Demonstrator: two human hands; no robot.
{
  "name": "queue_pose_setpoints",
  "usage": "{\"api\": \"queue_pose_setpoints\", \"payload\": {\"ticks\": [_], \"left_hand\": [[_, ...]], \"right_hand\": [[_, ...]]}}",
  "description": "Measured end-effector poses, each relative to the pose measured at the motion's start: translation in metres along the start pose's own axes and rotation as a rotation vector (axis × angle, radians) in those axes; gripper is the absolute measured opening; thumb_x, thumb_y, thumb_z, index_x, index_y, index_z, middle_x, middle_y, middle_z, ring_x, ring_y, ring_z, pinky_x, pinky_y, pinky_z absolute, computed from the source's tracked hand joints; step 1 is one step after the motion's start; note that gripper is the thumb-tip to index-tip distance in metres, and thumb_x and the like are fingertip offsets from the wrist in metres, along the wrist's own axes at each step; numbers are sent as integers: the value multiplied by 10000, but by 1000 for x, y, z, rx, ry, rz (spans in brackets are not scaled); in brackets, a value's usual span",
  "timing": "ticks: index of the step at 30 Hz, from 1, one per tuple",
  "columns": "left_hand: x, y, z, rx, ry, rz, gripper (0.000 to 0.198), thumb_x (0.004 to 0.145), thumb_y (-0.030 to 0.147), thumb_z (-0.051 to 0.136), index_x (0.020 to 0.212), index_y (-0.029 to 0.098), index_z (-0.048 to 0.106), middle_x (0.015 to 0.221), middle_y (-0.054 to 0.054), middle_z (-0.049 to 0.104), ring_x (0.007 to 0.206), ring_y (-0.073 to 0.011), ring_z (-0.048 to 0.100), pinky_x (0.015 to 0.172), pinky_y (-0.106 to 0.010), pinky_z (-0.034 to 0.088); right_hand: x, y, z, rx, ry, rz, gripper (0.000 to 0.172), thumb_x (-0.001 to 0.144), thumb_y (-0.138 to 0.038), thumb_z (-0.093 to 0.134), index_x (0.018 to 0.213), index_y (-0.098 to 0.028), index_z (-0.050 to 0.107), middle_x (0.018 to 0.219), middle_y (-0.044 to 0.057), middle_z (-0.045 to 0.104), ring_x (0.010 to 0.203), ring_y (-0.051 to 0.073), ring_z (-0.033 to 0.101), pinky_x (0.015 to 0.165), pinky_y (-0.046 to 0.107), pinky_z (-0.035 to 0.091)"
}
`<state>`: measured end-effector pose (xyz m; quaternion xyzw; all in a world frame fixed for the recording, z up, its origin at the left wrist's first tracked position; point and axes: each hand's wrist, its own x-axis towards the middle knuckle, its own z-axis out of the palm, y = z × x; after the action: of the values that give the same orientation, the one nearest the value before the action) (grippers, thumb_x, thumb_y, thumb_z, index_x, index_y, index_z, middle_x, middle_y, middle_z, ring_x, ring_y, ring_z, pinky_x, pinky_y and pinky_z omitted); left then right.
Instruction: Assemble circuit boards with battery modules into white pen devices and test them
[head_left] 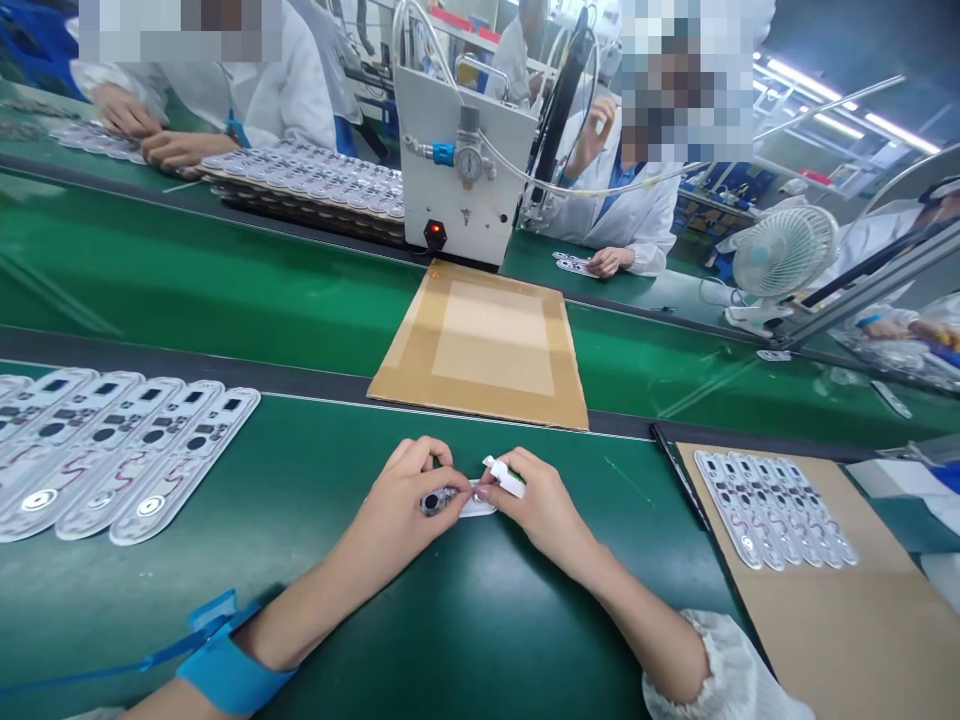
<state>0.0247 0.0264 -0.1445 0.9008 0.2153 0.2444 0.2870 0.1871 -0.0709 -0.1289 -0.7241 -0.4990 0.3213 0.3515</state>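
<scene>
At the middle of the green bench, my left hand (411, 492) is closed around one end of a long rounded clear-and-white plastic casing (477, 509) with dark electronic parts in it. The casing lies low, at the bench top, and is partly hidden by my fingers. My right hand (536, 500) meets the left over the casing, its thumb and fingertip pinched together at it. Held in the same right hand is a small white tube (508, 478) with a bit of green, its narrow tip pointing up and left. What the fingertips pinch is too small to make out.
Several similar casings (180, 450) lie in a row at left; more sit on a cardboard sheet (832, 640) at right, beside a black pen-like stick (679, 475). A cardboard board (495, 340) bridges the green conveyor (300, 300). Beyond stand a machine (461, 180), a fan (784, 255) and co-workers.
</scene>
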Motion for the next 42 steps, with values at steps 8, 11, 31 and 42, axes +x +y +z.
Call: {"api": "queue_pose_setpoints", "payload": {"ticks": [8, 11, 31, 42], "left_hand": [[0, 2, 1, -21, 0, -61, 156, 851, 229, 568, 775, 235, 705, 884, -33, 539, 831, -194, 499, 698, -299, 445], [0, 2, 4, 2, 27, -65, 125, 831, 214, 588, 769, 231, 695, 878, -30, 546, 816, -194, 493, 685, -295, 444], [2, -3, 12, -12, 90, -22, 112, 788, 151, 658, 683, 189, 674, 808, -13, 608, 762, -160, 544, 686, -263, 464], [7, -3, 1, -70, -51, -96, 107, 787, 191, 676, 694, 222, 717, 823, -11, 635, 805, -177, 561, 701, -272, 449]], "right_hand": [[11, -10, -11, 42, -169, 139, 105, 767, -204, 677, 716, -186, 587, 727, -28, 612, 685, 137, 530, 597, 245, 331], [16, -14, -15, 73, -243, 190, 123, 745, -181, 679, 697, -185, 565, 672, -50, 601, 618, 107, 503, 562, 228, 325], [33, -34, -20, 172, -472, 443, 195, 795, -42, 630, 675, -147, 517, 440, -72, 549, 404, 63, 543, 432, 136, 492], [35, -32, -18, 181, -480, 468, 159, 770, -42, 650, 686, -130, 547, 455, -56, 575, 412, 70, 563, 459, 152, 529]]}}
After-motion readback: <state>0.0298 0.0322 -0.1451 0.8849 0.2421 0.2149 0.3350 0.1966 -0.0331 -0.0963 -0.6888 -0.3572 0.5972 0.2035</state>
